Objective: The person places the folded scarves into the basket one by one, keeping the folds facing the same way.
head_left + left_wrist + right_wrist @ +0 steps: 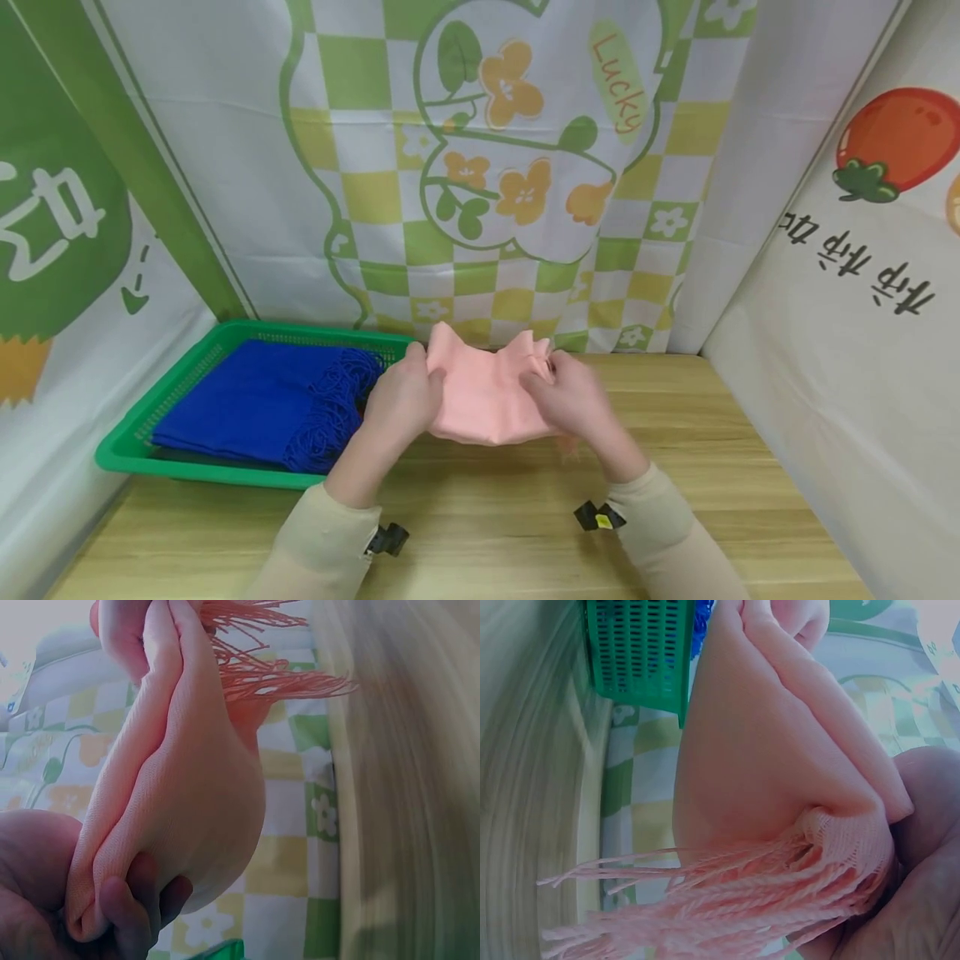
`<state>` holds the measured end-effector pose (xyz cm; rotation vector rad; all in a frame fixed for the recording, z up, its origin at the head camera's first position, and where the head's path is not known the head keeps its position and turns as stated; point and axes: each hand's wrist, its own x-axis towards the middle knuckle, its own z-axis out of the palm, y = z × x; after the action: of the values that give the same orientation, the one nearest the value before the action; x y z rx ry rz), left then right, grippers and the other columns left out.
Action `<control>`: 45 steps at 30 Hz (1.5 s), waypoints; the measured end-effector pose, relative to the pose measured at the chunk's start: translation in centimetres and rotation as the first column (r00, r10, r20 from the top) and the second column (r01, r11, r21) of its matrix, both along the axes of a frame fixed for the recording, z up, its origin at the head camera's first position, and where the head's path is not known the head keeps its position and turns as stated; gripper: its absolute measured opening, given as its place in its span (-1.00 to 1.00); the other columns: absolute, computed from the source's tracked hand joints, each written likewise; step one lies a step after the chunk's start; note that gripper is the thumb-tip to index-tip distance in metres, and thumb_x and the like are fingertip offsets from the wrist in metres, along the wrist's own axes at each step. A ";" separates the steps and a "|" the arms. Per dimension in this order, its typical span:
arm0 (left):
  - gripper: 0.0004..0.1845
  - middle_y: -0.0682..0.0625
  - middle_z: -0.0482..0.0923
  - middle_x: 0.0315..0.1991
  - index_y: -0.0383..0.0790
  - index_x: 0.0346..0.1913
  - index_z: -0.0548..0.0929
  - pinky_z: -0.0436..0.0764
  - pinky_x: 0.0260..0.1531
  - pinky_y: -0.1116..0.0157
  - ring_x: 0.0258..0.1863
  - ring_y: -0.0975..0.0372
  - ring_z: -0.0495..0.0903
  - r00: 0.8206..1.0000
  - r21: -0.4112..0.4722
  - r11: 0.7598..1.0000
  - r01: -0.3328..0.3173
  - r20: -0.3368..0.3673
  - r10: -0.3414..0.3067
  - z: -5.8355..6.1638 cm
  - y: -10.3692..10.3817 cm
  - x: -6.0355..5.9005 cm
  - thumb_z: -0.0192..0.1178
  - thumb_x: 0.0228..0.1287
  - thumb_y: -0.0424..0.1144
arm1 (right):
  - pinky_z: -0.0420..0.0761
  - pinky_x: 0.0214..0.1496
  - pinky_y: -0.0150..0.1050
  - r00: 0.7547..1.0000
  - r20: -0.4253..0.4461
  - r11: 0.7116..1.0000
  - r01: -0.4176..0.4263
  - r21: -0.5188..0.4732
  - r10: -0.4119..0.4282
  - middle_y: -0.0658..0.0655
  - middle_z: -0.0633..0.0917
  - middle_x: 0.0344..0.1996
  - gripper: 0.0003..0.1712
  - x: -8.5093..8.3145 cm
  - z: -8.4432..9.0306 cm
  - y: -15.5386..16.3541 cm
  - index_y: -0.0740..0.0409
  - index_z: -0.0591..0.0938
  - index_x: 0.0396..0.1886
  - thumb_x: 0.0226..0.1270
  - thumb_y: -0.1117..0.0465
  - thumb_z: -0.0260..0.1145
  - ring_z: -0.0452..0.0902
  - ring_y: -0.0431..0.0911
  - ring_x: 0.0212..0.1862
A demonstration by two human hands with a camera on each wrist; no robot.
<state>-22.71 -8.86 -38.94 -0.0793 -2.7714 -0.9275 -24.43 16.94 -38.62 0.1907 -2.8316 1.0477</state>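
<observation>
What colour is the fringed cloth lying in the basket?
Blue cloth, clearest in the head view.

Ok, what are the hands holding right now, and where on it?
Both grip the pink scarf: the left hand pinches its plain folded end, the right hand its fringed end.

Pink scarf (pixel 483 392): soft knit, fringed at one end, folded into layers, bunched along the top edge. Held up off the wooden table, just right of the green basket.
</observation>
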 end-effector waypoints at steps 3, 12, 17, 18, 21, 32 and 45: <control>-0.74 -0.20 0.61 -0.37 -0.37 0.06 0.49 0.57 -0.52 0.02 -0.50 -0.04 0.62 0.999 0.021 1.000 0.018 0.039 -0.019 0.3 -0.8 0.1 0.18 0.72 -0.17 | 0.65 -0.24 -0.05 1.000 0.000 0.999 -0.004 -0.039 0.004 0.17 0.71 -0.29 -0.58 0.2 -0.1 -0.6 0.14 0.66 -0.07 0.53 -0.14 0.38 0.64 0.07 -0.25; -0.69 -0.19 0.57 -0.37 -0.38 0.14 0.49 0.51 -0.54 0.12 -0.54 0.02 0.56 0.997 0.039 0.999 0.028 0.067 -0.030 0.8 -2.8 0.5 0.13 0.76 -0.14 | 0.58 -0.30 -0.08 1.000 -0.020 0.996 -0.021 -0.091 0.019 0.13 0.62 -0.39 -0.64 0.6 -0.3 -2.2 0.08 0.61 -0.19 0.51 -0.12 0.39 0.57 0.04 -0.33; -0.67 -0.19 0.57 -0.38 -0.42 0.16 0.49 0.52 -0.54 0.14 -0.55 0.03 0.56 0.998 0.041 0.999 0.033 0.055 -0.035 1.1 -3.7 0.9 0.13 0.77 -0.14 | 0.59 -0.28 -0.07 0.999 -0.024 0.993 -0.024 -0.117 0.022 0.14 0.64 -0.38 -0.63 0.8 -0.1 -3.0 0.08 0.64 -0.15 0.51 -0.13 0.40 0.58 0.04 -0.31; -0.67 -0.19 0.58 -0.37 -0.42 0.16 0.49 0.52 -0.54 0.14 -0.54 0.04 0.56 0.998 0.042 0.999 0.032 0.053 -0.034 1.1 -3.9 0.9 0.13 0.77 -0.14 | 0.60 -0.29 -0.07 0.999 -0.025 0.992 -0.026 -0.121 0.023 0.14 0.65 -0.38 -0.63 0.8 -0.1 -3.1 0.08 0.64 -0.15 0.51 -0.13 0.40 0.59 0.04 -0.31; -0.67 -0.19 0.58 -0.36 -0.43 0.16 0.49 0.53 -0.53 0.14 -0.53 0.04 0.56 0.999 0.041 0.999 0.028 0.045 -0.030 1.3 -4.6 1.1 0.14 0.77 -0.14 | 0.61 -0.32 -0.07 0.999 -0.028 0.991 -0.033 -0.129 0.029 0.14 0.65 -0.39 -0.62 0.9 0.0 -3.6 0.09 0.64 -0.15 0.51 -0.13 0.40 0.60 0.04 -0.33; -0.65 -0.20 0.58 -0.33 -0.41 0.16 0.51 0.56 -0.48 0.11 -0.47 0.02 0.58 1.000 0.044 0.999 0.000 0.025 -0.001 1.7 -7.1 1.3 0.12 0.75 -0.11 | 0.59 -0.29 -0.09 0.996 -0.074 0.985 -0.057 -0.161 0.046 0.13 0.64 -0.37 -0.58 1.2 0.5 -5.8 0.12 0.63 -0.15 0.49 -0.15 0.40 0.57 0.02 -0.31; -0.56 -0.21 0.66 -0.20 -0.33 0.27 0.53 0.54 -0.44 0.03 -0.37 -0.03 0.61 0.995 0.010 0.997 -0.074 0.061 0.074 2.3 -9.9 1.9 0.07 0.75 0.01 | 0.62 -0.24 -0.08 0.992 -0.092 0.974 -0.101 -0.205 0.084 0.10 0.68 -0.30 -0.60 1.5 0.7 -8.7 0.06 0.64 -0.10 0.48 -0.17 0.37 0.59 0.00 -0.26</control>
<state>-20.83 -18.75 -36.66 0.0543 -2.8027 -0.9438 -22.93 8.29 -37.89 0.3399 -2.6387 1.3151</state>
